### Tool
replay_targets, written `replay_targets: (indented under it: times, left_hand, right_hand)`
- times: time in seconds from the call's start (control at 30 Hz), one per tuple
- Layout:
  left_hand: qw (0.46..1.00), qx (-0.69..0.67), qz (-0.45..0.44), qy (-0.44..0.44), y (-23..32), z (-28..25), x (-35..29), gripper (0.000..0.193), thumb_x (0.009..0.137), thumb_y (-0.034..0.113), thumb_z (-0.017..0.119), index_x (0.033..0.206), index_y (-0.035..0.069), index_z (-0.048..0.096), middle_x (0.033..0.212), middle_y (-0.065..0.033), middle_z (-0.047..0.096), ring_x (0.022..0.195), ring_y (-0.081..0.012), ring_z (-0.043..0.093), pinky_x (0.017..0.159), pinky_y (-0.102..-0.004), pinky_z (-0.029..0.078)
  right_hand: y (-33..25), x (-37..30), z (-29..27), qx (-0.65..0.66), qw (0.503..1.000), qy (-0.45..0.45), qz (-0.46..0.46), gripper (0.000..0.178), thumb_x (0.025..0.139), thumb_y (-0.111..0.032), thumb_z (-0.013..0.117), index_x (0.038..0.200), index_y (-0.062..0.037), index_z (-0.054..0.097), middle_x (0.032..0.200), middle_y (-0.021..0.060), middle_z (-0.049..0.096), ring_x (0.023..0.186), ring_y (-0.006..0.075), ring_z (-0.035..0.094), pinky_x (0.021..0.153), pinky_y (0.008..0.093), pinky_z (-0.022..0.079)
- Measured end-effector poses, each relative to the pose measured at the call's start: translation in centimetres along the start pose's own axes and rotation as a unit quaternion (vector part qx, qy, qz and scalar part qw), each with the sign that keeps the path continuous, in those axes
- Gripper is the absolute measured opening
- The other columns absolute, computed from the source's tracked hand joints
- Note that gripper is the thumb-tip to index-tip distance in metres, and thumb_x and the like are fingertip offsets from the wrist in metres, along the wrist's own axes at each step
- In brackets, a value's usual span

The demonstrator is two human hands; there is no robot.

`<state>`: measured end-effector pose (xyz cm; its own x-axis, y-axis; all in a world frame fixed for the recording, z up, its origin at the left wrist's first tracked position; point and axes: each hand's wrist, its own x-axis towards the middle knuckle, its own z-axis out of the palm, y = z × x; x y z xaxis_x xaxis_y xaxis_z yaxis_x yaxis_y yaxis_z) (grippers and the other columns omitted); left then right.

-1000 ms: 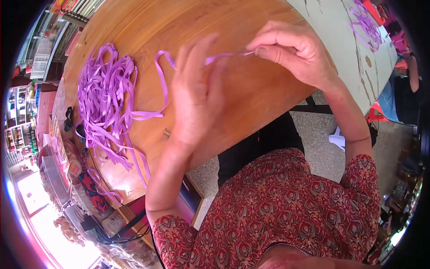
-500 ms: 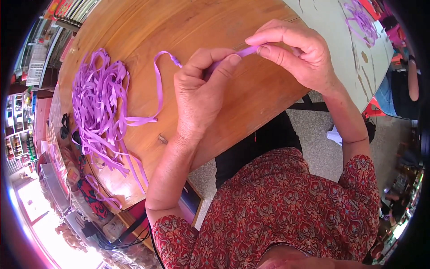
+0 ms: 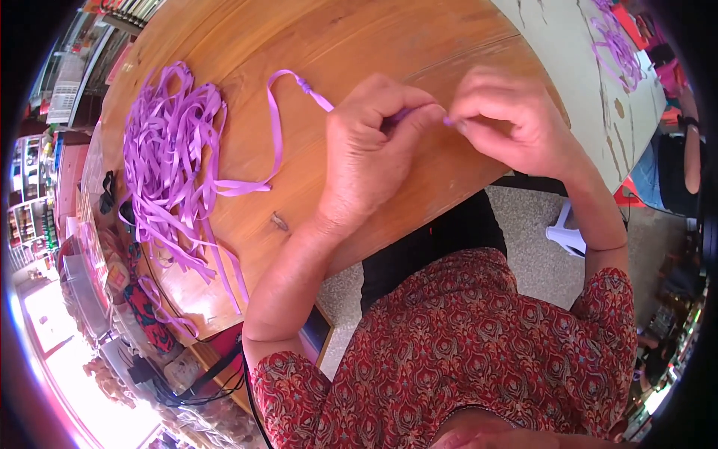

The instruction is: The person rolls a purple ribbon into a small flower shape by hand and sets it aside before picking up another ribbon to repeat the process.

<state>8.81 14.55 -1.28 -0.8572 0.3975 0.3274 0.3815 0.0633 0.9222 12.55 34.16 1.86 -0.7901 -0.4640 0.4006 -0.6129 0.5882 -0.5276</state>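
A length of purple ribbon (image 3: 276, 138) runs from a tangled pile of purple ribbon (image 3: 170, 150) on the wooden table (image 3: 314, 41) across to my hands. Along it, left of my left hand, sits a small knot (image 3: 303, 84). My left hand (image 3: 378, 146) is closed, thumb and curled forefinger pinching the ribbon. Just right of it my right hand (image 3: 516, 120), slightly blurred, pinches the ribbon's end part between thumb and fingers. A short bit of purple shows between the two hands; the rest there is hidden by fingers.
A pale marbled table (image 3: 598, 97) adjoins on the right, with more purple ribbon (image 3: 619, 52) on it. Beyond stands another person, whose arm (image 3: 691, 150) shows. Books (image 3: 123, 15) lie at the upper left; cables (image 3: 202, 396) and bags crowd the table's left edge. A white stool (image 3: 567, 236) is on the floor.
Both hands have shifted right with the ribbon, and the right hand has lowered and curled its fingers. The knot has been drawn slightly right and up. The view has shifted a little.
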Motion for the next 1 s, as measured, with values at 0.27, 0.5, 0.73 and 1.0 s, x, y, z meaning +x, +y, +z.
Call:
replay_targets:
  times: [0.27, 0.5, 0.73, 1.0]
  left_hand:
    - [0.949, -0.293, -0.113, -0.036, 0.0, 0.6, -0.5, 0.008, 0.085, -0.003, 0.061, 0.091, 0.002, 0.062, 0.083, 0.001, 0.061, 0.076, -0.0043, 0.056, 0.07, -0.0178, 0.045]
    - [0.939, -0.337, -0.069, -0.001, 0.3, 1.4, -0.8, 0.01, 0.086, -0.004, 0.059, 0.095, 0.001, 0.059, 0.087, 0.0007, 0.061, 0.078, -0.0037, 0.055, 0.072, -0.0175, 0.045]
    - [0.982, -0.179, 0.017, 0.054, -1.1, 0.9, -0.4, 0.012, 0.083, -0.006, 0.062, 0.092, 0.001, 0.066, 0.085, -0.0004, 0.057, 0.072, -0.0045, 0.05, 0.066, -0.0175, 0.041]
    - [0.973, -0.217, -0.059, 0.046, -0.6, 1.4, -0.5, 0.011, 0.082, -0.003, 0.064, 0.092, 0.001, 0.066, 0.085, -0.0004, 0.057, 0.075, -0.0047, 0.051, 0.067, -0.0181, 0.042]
  right_hand:
    - [1.3, -1.5, 1.4, 0.569, 0.797, 0.009, 0.201, 0.011, 0.08, -0.001, 0.058, 0.089, -0.003, 0.065, 0.081, 0.0023, 0.06, 0.078, 0.0166, 0.056, 0.07, 0.0303, 0.042]
    - [1.4, -1.1, 3.5, 0.772, 0.613, 0.072, 0.15, 0.019, 0.088, -0.007, 0.053, 0.104, -0.0013, 0.06, 0.092, 0.0049, 0.06, 0.087, 0.0155, 0.056, 0.078, 0.0304, 0.043]
    - [-0.2, 0.3, 3.9, 0.417, 0.873, 0.183, 0.173, 0.028, 0.084, 0.003, 0.057, 0.112, 0.0017, 0.062, 0.093, 0.0067, 0.063, 0.089, 0.0159, 0.058, 0.082, 0.0276, 0.045]
    - [-0.3, 0.1, 3.2, -0.015, 0.987, 0.155, 0.027, 0.031, 0.075, 0.01, 0.063, 0.104, 0.0001, 0.066, 0.085, 0.0077, 0.063, 0.078, 0.0181, 0.059, 0.071, 0.0273, 0.046]
